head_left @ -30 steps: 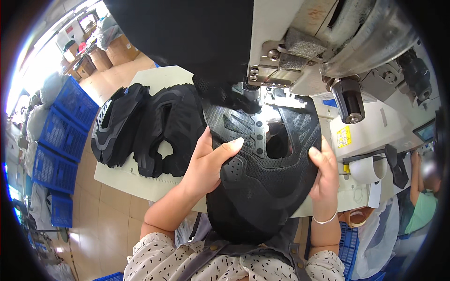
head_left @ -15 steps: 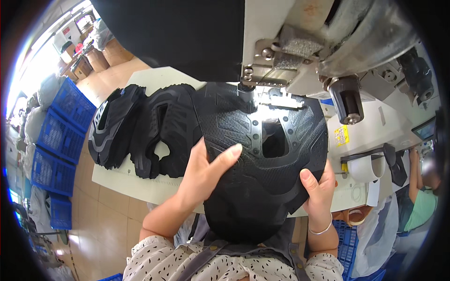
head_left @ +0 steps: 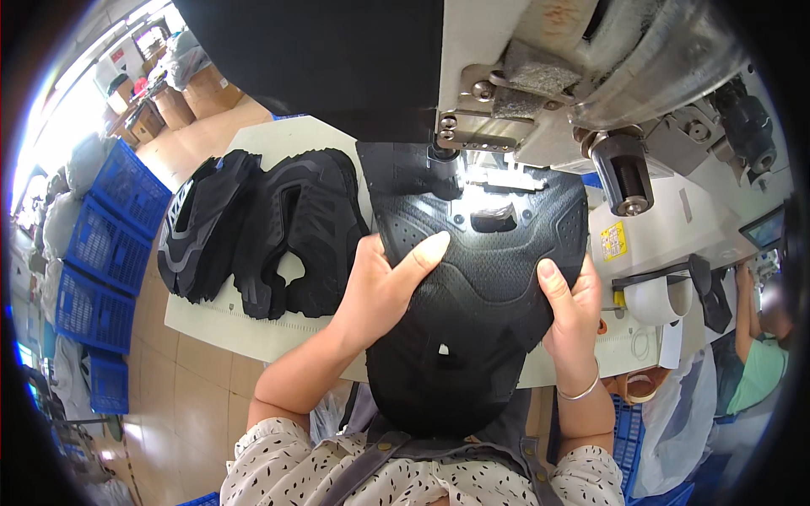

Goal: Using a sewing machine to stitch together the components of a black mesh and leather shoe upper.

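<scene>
A black textured shoe upper (head_left: 494, 291) lies under the head of a sewing machine (head_left: 477, 84). Its far part reaches beneath the brightly lit presser foot (head_left: 506, 179), and its near end hangs toward my lap. My left hand (head_left: 390, 282) grips the left edge, thumb on top and fingers mostly hidden underneath. On the right edge my right hand (head_left: 574, 308) holds it the same way, with a thin bangle on the wrist. An opening in the upper shows just before the presser foot. The needle point cannot be made out.
Two stacks of black shoe uppers (head_left: 308, 232) lie on the pale table (head_left: 228, 325) to the left. Blue crates (head_left: 101, 244) line the floor farther left. A white cup-shaped holder (head_left: 658, 302) and a co-worker's green sleeve (head_left: 759, 375) are at the right.
The upper has slid away from me under the machine head, so its opening is now partly covered. Both hands have moved forward slightly with it, still gripping.
</scene>
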### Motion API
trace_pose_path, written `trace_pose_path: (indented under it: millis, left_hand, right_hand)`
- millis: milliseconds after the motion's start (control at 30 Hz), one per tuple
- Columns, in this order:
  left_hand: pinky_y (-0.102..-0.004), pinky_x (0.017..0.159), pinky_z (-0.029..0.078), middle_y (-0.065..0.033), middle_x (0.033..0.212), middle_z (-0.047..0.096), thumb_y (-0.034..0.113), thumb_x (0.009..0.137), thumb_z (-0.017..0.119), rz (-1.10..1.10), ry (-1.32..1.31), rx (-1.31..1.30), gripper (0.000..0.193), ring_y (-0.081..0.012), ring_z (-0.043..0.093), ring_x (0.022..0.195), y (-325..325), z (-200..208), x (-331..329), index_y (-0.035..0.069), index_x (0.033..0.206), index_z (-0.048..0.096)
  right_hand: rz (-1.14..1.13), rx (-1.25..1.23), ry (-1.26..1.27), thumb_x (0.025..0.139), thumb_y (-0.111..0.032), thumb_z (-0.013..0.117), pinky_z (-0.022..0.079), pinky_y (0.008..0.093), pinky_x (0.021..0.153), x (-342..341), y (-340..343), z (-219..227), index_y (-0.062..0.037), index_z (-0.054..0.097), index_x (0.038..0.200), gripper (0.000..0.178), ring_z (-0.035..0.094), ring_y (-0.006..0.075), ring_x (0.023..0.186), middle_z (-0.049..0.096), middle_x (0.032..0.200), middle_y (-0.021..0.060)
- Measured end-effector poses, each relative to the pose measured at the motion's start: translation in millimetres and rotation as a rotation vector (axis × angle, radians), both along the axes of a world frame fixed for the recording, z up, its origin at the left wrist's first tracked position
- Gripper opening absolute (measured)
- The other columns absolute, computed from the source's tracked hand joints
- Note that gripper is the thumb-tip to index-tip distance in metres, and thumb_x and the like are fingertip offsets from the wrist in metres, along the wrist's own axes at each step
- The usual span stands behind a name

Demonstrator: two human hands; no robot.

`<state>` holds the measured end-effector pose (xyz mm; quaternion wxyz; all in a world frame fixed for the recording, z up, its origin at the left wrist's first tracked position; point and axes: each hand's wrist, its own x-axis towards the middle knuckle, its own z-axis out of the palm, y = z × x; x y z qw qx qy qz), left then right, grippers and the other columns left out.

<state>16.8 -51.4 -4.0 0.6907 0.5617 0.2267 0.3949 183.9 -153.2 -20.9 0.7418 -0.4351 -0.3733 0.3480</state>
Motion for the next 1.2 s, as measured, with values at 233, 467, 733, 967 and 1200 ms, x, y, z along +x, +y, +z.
trace_pose_path:
  millis: [233, 467, 733, 967, 1200]
  left_hand:
    - [-0.0237, 0.064, 0.05, -0.0087, 0.086, 0.063, 0.004, 0.082, 0.055, 0.011, -0.025, -0.08, 0.018, -0.0122, 0.061, 0.074, 24.4, 3.9, 8.9, -0.007, 0.095, 0.059]
    - [-0.0223, 0.073, 0.044, -0.003, 0.088, 0.06, 0.009, 0.085, 0.054, -0.036, 0.012, -0.011, 0.018, -0.0077, 0.055, 0.079, 45.1, 12.8, 9.1, -0.002, 0.098, 0.059]
    - [-0.022, 0.073, 0.045, -0.0041, 0.089, 0.062, 0.015, 0.087, 0.056, 0.034, -0.053, -0.07, 0.022, -0.0078, 0.056, 0.079, 24.1, 3.8, 5.7, -0.004, 0.097, 0.059]
    - [-0.0214, 0.044, 0.042, -0.0024, 0.071, 0.06, 0.021, 0.085, 0.059, 0.195, -0.087, -0.073, 0.022, -0.0075, 0.053, 0.054, -7.3, -5.3, 5.3, -0.001, 0.087, 0.059]
    - [-0.0206, 0.053, 0.041, 0.0011, 0.072, 0.059, 0.018, 0.086, 0.059, 0.184, -0.124, -0.167, 0.015, -0.0057, 0.052, 0.061, -23.1, -18.1, 5.7, 0.004, 0.086, 0.061]
  right_hand:
    - [-0.014, 0.019, -0.033, 0.085, -0.006, 0.056, 0.045, 0.0251, 0.08, 8.0, 20.5, 5.4, 0.0018, 0.052, 0.105, 0.022, 0.055, 0.0106, 0.087, 0.059, 0.1, 0.0069]
    - [0.023, 0.038, -0.05, 0.086, -0.007, 0.056, 0.047, 0.0253, 0.076, -1.8, 25.7, 1.4, 0.0031, 0.054, 0.102, 0.02, 0.058, 0.0114, 0.083, 0.062, 0.094, 0.0069]
    - [0.129, -0.101, 0.011, 0.087, -0.01, 0.054, 0.048, 0.0229, 0.039, -10.9, 15.9, 2.1, 0.0044, 0.058, 0.093, 0.016, 0.06, 0.0139, 0.054, 0.063, 0.076, 0.0093]
    - [0.222, -0.162, 0.07, 0.085, -0.009, 0.058, 0.05, 0.023, 0.046, -21.1, 9.8, 0.0, 0.0034, 0.06, 0.084, 0.012, 0.06, 0.0136, 0.051, 0.061, 0.065, 0.0077]
    - [0.324, -0.176, 0.011, 0.088, -0.013, 0.055, 0.048, 0.0226, 0.047, -43.8, 14.7, -3.8, 0.0007, 0.058, 0.087, 0.014, 0.059, 0.013, 0.054, 0.061, 0.067, 0.0086]
